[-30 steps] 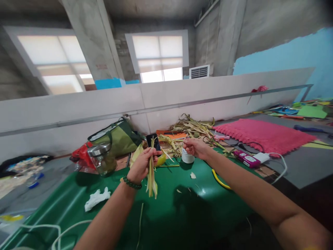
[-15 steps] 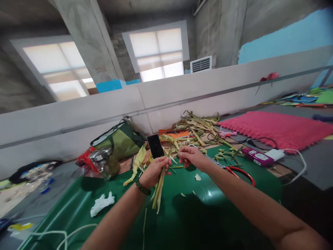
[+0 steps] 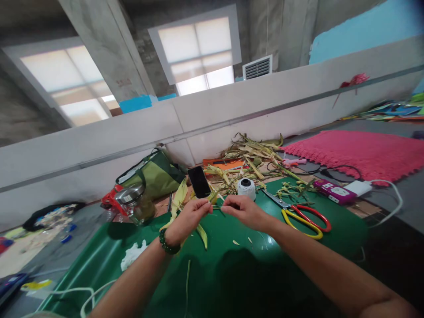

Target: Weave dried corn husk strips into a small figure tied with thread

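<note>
My left hand [image 3: 187, 217] is closed around a bundle of dried yellow-green leaf strips [image 3: 202, 232], which hang down below the fist over the green table [image 3: 251, 269]. My right hand [image 3: 243, 210] pinches the top end of a thin strip close to the left fingers. A bead bracelet [image 3: 166, 244] circles my left wrist. Just behind the hands a black phone [image 3: 198, 181] stands propped and a small white tape roll [image 3: 246, 188] sits on the table.
Scissors with red and yellow handles [image 3: 300, 215] lie to the right. A pile of dried leaves [image 3: 255, 159] sits behind. A glass jar [image 3: 133, 204], a green bag [image 3: 152, 176], a crumpled tissue [image 3: 132, 255], a pink mat [image 3: 357, 152] and a purple device [image 3: 334, 191] surround the table.
The view has tilted down and the hands have come together. My right hand moved left to the bundle's top. The bundle now tilts and hangs lower behind my left hand.
</note>
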Tool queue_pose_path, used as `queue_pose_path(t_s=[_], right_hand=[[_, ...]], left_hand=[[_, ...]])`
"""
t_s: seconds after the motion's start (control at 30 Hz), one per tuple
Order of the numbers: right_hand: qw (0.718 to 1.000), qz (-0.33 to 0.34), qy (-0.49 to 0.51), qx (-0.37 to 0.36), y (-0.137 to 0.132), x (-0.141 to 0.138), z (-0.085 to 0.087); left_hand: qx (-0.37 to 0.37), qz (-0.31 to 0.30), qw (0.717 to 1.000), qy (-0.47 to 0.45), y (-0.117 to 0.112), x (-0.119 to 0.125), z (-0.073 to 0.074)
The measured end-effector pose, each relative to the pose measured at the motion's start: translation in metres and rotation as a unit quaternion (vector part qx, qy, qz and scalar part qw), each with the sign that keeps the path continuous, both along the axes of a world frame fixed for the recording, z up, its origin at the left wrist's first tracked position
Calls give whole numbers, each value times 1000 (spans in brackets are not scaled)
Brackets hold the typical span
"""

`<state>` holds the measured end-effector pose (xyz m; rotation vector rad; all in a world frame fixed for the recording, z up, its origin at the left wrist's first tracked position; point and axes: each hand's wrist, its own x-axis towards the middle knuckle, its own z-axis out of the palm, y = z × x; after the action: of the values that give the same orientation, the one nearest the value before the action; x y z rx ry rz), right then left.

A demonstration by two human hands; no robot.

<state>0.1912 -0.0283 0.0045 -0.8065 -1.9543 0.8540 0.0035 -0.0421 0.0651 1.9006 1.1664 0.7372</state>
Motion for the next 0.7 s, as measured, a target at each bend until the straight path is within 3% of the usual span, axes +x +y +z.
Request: queue_pose_path(t_s=[0.1,0.2,0.3,0.4,0.47,0.53,0.63,0.7], right_hand=[[982,-67,-70,161,-15,12,9],[961,-62,-112,243,-21,19,25],[979,-8,-83,184,-8,19,36],[995,101,1,22,14,15,31],[988,139,35,-62,22,12,19],[991,107,59,-61,18,9,4],[996,-3,-5,87,-2,7,-9],[966,-33,-155,204,-15,7,-6]], left_hand=[[8,-19,998,56,-5,-1,-2],[-8,-81,994,76,-11,4,-4],[-19,-141,986,82,-17,13,-1],[-28,-178,980,90,-23,18,6],[-1,-149,986,80,-23,16,11],[46,-81,993,68,-18,12,12],[83,9,994,70,-8,7,4],[62,49,995,63,-6,9,-4]])
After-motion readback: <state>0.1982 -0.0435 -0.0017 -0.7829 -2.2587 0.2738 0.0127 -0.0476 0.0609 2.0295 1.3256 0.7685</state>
